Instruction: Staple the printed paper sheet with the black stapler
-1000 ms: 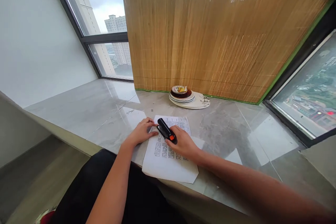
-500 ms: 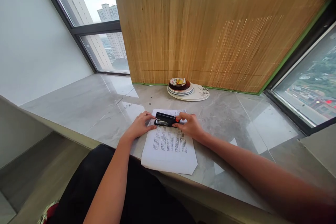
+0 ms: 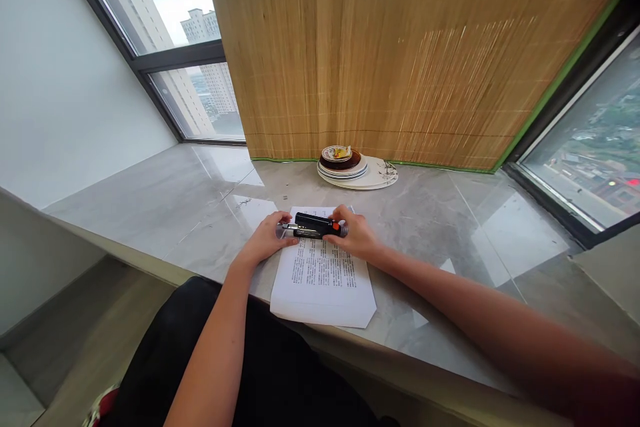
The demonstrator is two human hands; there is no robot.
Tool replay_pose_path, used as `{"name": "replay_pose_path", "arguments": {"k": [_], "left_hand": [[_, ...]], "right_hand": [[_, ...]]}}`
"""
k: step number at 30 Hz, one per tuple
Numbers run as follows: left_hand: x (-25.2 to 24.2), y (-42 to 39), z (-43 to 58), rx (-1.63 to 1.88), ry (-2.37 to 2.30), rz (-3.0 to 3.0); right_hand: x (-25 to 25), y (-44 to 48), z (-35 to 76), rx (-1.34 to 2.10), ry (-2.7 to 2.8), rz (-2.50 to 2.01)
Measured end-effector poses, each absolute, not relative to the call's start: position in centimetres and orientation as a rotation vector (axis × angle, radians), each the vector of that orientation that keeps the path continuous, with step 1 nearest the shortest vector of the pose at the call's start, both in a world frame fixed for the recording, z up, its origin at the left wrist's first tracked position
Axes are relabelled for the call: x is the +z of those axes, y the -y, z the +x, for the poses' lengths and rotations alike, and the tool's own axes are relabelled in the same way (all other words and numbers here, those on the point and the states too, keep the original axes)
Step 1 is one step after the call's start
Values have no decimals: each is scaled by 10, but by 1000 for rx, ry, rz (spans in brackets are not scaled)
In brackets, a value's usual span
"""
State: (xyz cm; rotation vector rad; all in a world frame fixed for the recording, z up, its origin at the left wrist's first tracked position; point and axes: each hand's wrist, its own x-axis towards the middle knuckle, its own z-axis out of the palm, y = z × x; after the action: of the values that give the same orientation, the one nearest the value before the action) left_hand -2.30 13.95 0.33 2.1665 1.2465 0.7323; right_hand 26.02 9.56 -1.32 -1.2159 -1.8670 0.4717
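Observation:
A black stapler (image 3: pixel 311 225) with an orange-red part near its back end is held just above or resting on the sheets of printed paper (image 3: pixel 325 300). My right hand (image 3: pixel 353 233) grips the stapler's back end between thumb and fingers. At the front end, my left hand (image 3: pixel 267 237) has its thumb and fingers closed around a silvery piece (image 3: pixel 287 231) that sticks out of the stapler. The paper lies flat, its near edge reaching over the front of the grey counter, with rows of black print on it.
Beyond the paper, a stack of plates (image 3: pixel 343 170) sits partly on a white oval board (image 3: pixel 383 175). A bamboo blind (image 3: pixel 375 53) hangs behind them. Windows flank the grey marble-look ledge (image 3: pixel 425 227), and a white wall (image 3: pixel 75 93) rises at left.
A silvery piece now protrudes from the stapler's front end in my left hand. The stapler's orange-red part shows more clearly beside my right fingers. The camera view has shifted slightly.

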Motion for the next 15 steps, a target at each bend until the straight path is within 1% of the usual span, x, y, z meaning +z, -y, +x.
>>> {"name": "replay_pose_path", "arguments": {"k": [2,4,6,8,10,15], "left_hand": [[5,-139,-19,795,-1223,2139],[6,-140,-14,947,-1185,1998],[7,-142,-10,1148,-1117,1709],[8,-144,-9,1236,-1050,1405],[9,-145,-11,1206,-1036,1195],[15,-142,-17,1025,-940,944]], "right_hand": [[-9,-94,255,490,1936,-1215],[-7,-91,250,492,2010,-1223],[-7,-88,248,465,2072,-1200],[-9,-85,248,411,2106,-1135],[-14,-83,249,321,2103,-1065],[-18,-81,249,-40,2071,-776]]}}
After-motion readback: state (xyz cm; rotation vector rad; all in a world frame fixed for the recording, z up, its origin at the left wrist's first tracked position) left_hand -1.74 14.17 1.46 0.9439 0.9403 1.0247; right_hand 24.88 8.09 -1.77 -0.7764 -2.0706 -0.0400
